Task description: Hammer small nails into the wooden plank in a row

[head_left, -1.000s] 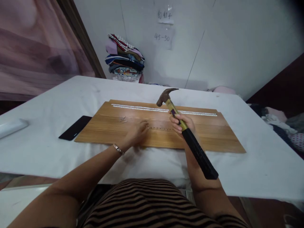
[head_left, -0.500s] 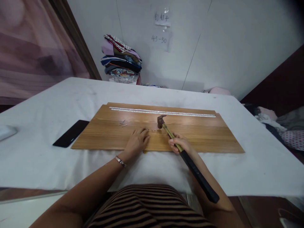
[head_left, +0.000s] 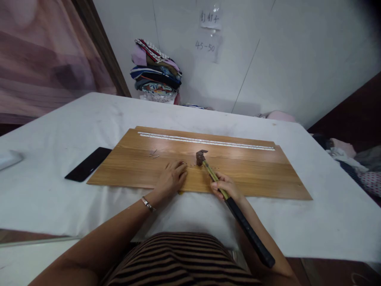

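My right hand [head_left: 224,186] is wrapped round the yellow upper shaft of a claw hammer [head_left: 242,218]. The black grip slants back along my forearm, and the rusty head is low over the middle of the wooden board [head_left: 253,174]; whether it touches is unclear. Just left of the head, my left hand [head_left: 172,175] lies palm down on the board near its front edge, fingers stretched out. Tiny specks, perhaps nail heads, dot the wood near the hammer head. Farther left lie several loose nails [head_left: 153,153].
Two white measuring strips [head_left: 205,141] run along the board's far side. A black flat slab [head_left: 86,165] is tucked beside its left end. White cloth covers the table [head_left: 333,222]. Folded clothes [head_left: 156,73] are stacked by the wall, under handwritten paper signs [head_left: 206,47].
The hammer head has come down closer to the board, and my right hand has dipped slightly with it. My left hand stays in place. The view has shifted a little.
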`<state>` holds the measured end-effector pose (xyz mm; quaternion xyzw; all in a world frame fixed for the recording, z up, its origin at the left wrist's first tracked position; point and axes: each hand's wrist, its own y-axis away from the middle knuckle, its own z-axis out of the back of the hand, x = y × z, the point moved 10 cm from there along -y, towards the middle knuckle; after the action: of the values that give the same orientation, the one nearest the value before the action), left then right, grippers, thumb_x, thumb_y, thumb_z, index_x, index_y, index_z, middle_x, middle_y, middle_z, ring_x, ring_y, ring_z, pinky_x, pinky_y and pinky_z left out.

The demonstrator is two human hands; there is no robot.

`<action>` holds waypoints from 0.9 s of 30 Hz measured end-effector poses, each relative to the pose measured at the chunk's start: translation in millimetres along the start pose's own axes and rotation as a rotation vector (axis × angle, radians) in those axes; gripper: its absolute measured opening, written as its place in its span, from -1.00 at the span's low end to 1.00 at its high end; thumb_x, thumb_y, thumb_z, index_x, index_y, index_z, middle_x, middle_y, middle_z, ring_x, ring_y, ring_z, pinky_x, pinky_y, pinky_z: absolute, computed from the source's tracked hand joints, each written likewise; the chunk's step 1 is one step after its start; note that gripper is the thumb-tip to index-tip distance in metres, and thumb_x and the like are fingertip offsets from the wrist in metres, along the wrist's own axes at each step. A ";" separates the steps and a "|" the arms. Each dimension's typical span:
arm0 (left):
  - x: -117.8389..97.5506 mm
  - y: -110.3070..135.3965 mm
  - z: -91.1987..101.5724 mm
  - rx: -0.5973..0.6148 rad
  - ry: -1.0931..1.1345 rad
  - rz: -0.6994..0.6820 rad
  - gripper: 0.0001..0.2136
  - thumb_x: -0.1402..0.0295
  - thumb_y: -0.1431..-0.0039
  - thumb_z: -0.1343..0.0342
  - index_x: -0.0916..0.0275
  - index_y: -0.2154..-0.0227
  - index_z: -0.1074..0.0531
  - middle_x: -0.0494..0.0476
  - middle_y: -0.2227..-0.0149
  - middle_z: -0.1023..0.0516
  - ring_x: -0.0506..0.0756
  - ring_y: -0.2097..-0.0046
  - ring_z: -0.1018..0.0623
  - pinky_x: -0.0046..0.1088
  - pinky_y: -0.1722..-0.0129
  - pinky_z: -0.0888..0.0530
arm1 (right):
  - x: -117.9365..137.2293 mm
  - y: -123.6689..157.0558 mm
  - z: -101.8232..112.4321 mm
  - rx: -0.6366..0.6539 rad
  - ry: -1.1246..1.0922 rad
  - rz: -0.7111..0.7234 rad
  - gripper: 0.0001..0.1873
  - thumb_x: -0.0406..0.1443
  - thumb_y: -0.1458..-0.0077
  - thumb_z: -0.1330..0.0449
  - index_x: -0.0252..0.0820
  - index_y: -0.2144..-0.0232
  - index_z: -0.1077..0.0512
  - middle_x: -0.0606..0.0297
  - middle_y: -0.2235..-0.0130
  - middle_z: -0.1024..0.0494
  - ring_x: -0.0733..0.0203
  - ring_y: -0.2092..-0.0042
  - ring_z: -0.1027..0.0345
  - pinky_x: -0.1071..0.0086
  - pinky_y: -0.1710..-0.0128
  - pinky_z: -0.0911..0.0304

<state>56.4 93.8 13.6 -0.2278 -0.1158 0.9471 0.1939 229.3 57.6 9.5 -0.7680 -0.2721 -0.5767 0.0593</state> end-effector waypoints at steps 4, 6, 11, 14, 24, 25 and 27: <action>0.9 0.8 0.6 0.010 0.016 0.011 -0.67 0.26 -0.30 0.04 0.18 -0.03 -0.47 0.27 -0.12 -0.46 0.23 -0.14 -0.42 -0.09 -0.16 -0.32 | -1.7 1.4 3.5 -0.019 -0.060 -0.001 -0.60 -0.22 0.15 -0.26 -0.17 0.22 -0.29 0.59 0.67 -0.32 0.45 0.77 0.01 0.55 0.81 0.09; 1.4 1.1 0.7 0.001 0.028 0.006 -0.67 0.26 -0.30 0.04 0.19 -0.04 -0.47 0.26 -0.11 -0.46 0.23 -0.16 -0.41 -0.09 -0.17 -0.32 | -1.8 1.5 3.1 -0.012 -0.076 0.007 -0.56 -0.23 0.15 -0.26 -0.19 0.17 -0.30 0.59 0.66 -0.33 0.45 0.77 0.01 0.55 0.81 0.08; 5.1 2.0 -1.7 -0.023 0.049 0.000 -0.66 0.29 -0.30 0.04 0.19 -0.05 -0.46 0.25 -0.11 -0.48 0.22 -0.18 -0.40 -0.11 -0.18 -0.33 | -3.6 1.1 0.9 0.004 -0.069 0.006 -0.60 -0.24 0.13 -0.25 -0.19 0.19 -0.29 0.59 0.67 -0.32 0.45 0.77 0.01 0.54 0.80 0.06; 5.4 1.7 -1.4 -0.027 0.050 0.006 -0.67 0.30 -0.29 0.03 0.21 -0.04 -0.47 0.26 -0.12 -0.47 0.22 -0.18 -0.41 -0.11 -0.19 -0.33 | -4.2 1.1 0.4 0.004 -0.068 0.004 -0.56 -0.23 0.13 -0.25 -0.19 0.16 -0.28 0.60 0.67 -0.31 0.44 0.77 0.02 0.54 0.81 0.07; 13.7 3.3 -1.8 -0.032 0.138 0.064 -0.65 0.31 -0.25 0.00 0.19 -0.07 -0.41 0.24 -0.10 -0.50 0.20 -0.13 -0.45 -0.13 -0.17 -0.36 | -5.7 -0.5 1.5 0.003 -0.063 -0.002 -0.53 -0.23 0.16 -0.25 -0.20 0.15 -0.29 0.61 0.68 -0.30 0.44 0.78 0.01 0.53 0.82 0.08; 17.0 3.5 -2.1 -0.035 0.146 0.086 -0.64 0.29 -0.25 0.00 0.19 -0.08 -0.40 0.24 -0.09 -0.50 0.20 -0.12 -0.47 -0.13 -0.16 -0.37 | -4.9 -0.5 1.3 0.005 -0.066 0.003 -0.54 -0.23 0.16 -0.25 -0.20 0.15 -0.29 0.61 0.68 -0.30 0.44 0.78 0.01 0.53 0.81 0.08; 23.5 3.3 -1.2 -0.042 0.161 0.142 -0.62 0.26 -0.25 0.01 0.22 -0.09 -0.38 0.26 -0.08 -0.52 0.21 -0.09 -0.48 -0.14 -0.14 -0.40 | -3.6 -0.4 0.8 0.008 -0.071 0.011 -0.55 -0.23 0.14 -0.25 -0.20 0.15 -0.30 0.61 0.69 -0.29 0.44 0.78 0.03 0.53 0.81 0.08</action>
<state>36.6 100.8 2.4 -0.3148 -0.1032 0.9345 0.1302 229.1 57.0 5.8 -0.7892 -0.2720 -0.5478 0.0557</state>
